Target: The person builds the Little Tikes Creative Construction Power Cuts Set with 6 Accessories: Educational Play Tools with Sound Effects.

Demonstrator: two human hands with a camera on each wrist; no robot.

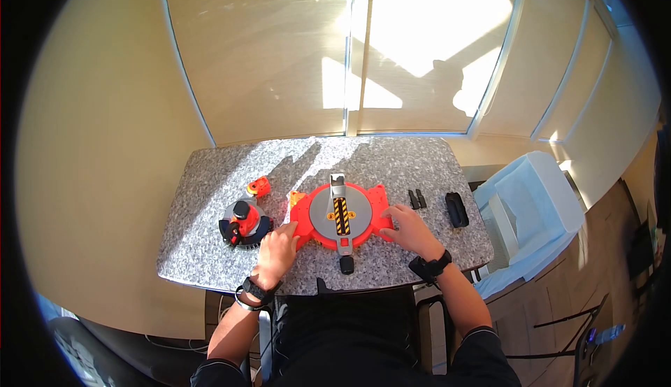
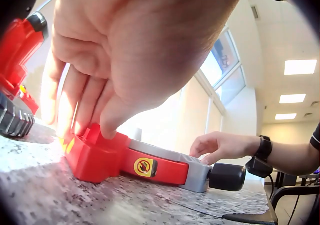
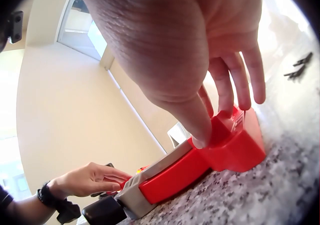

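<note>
A red toy miter saw base with a round grey turntable lies flat in front of me. Down its middle runs a black-and-yellow striped slot, and a black knob sticks out towards me. My left hand holds the red left end, thumb on the near side and fingers beyond. At the opposite end, my right hand grips the red block between thumb and fingers. Left of the base stands the red saw head with its black handle.
A small red-orange piece lies behind the saw head. Two small black clips and a black oblong case are to the right on the speckled granite table. A chair with a light blue cover stands past the right edge.
</note>
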